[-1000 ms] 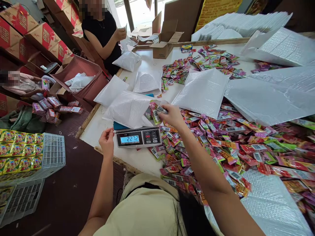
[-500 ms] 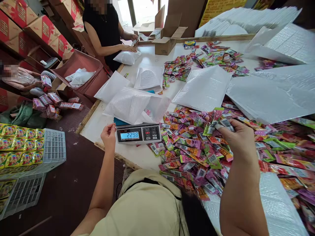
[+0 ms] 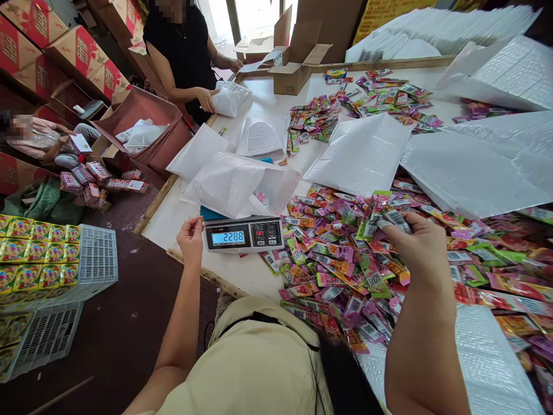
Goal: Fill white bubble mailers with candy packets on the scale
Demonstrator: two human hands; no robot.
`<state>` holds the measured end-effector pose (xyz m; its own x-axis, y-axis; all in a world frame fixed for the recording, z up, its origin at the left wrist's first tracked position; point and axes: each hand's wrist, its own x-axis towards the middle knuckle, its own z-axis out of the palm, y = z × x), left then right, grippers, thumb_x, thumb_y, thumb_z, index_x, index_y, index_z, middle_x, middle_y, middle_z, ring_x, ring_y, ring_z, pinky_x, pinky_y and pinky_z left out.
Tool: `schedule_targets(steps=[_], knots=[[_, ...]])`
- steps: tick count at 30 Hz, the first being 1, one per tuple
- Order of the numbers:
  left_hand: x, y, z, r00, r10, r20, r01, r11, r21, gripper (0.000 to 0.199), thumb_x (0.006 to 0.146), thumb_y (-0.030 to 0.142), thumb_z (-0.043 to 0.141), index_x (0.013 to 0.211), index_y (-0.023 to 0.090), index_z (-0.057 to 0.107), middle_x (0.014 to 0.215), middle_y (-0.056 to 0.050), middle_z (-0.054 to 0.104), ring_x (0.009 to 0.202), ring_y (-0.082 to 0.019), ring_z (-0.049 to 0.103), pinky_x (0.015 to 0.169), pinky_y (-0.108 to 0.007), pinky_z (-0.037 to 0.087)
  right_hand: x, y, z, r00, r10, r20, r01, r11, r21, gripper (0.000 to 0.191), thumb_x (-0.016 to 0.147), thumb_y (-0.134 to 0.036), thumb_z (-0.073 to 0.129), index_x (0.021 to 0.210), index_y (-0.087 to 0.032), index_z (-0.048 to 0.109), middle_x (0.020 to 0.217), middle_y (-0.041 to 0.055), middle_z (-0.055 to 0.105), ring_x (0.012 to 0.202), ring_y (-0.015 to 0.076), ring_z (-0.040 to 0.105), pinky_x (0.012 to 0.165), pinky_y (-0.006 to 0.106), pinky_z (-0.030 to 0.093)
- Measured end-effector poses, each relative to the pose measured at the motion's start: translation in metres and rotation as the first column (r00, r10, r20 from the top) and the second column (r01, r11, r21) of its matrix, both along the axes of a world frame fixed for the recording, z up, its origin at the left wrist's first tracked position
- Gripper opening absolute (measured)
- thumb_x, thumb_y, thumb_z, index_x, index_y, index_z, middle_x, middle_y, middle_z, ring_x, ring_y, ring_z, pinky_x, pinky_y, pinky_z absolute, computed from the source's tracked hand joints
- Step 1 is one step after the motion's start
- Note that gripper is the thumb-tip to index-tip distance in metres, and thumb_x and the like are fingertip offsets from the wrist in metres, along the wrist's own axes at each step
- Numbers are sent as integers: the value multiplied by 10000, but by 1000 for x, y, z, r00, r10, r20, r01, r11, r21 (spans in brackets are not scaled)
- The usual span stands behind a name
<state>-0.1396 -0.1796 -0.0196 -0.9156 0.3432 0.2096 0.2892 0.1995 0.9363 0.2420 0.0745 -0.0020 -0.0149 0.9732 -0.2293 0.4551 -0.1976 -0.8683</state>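
Note:
My right hand [image 3: 421, 248] pinches several small candy packets [image 3: 396, 220] over a heap of colourful wrapped candy packets [image 3: 332, 253]. Beside the left end of a digital scale [image 3: 244, 235], my left hand [image 3: 190, 235] is closed, fingertips together, with nothing visible in it. The lit display appears to read 228.8. On the scale's blue platform [image 3: 210, 214] rests an open white bubble mailer [image 3: 228, 181], bulging, with a bit of pink showing inside its mouth. Another white bubble mailer [image 3: 358, 155] lies flat behind the heap.
Across the table a person in black [image 3: 184, 63] has a hand on a filled white mailer [image 3: 231, 98] near an open carton [image 3: 291, 78]. Stacked mailers [image 3: 444, 34] line the back right. Crates of yellow boxes [image 3: 97, 259] stand at left. Another person [image 3: 38, 138] sits at far left.
The scale's reading has dropped from 229.8 to 228.8. My hands stay almost where they were. Across the table, the person's filled mailer has tilted up and shifted slightly right.

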Motion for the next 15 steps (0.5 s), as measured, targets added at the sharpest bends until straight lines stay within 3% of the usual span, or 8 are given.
schedule_targets(steps=[4,9,15], knots=[[2,3,1,1000,-6,-18,6,1000,-22,321,813,485,714,921,183,737,951,-82,744,768,-150,681,760,-292,582,3,0,-5,1000,-8,14,8,1000,-17,356,508,-449,672,765,-204,667,636,5,530,582,140,401,527,300,312],[2,4,0,1000,-15,-21,14,999,-37,322,825,484,701,935,183,730,944,-74,735,753,-143,670,757,-287,572,8,-1,-11,1000,17,-10,-16,998,59,340,532,-462,672,754,-205,673,656,7,546,588,137,402,538,300,319],[-1,6,-3,1000,-18,-21,17,999,-36,295,835,462,698,939,188,733,928,-71,733,751,-147,662,757,-290,565,12,-3,-8,999,42,28,-44,996,72,366,557,-487,662,797,-210,675,685,11,552,584,141,397,557,314,325]])
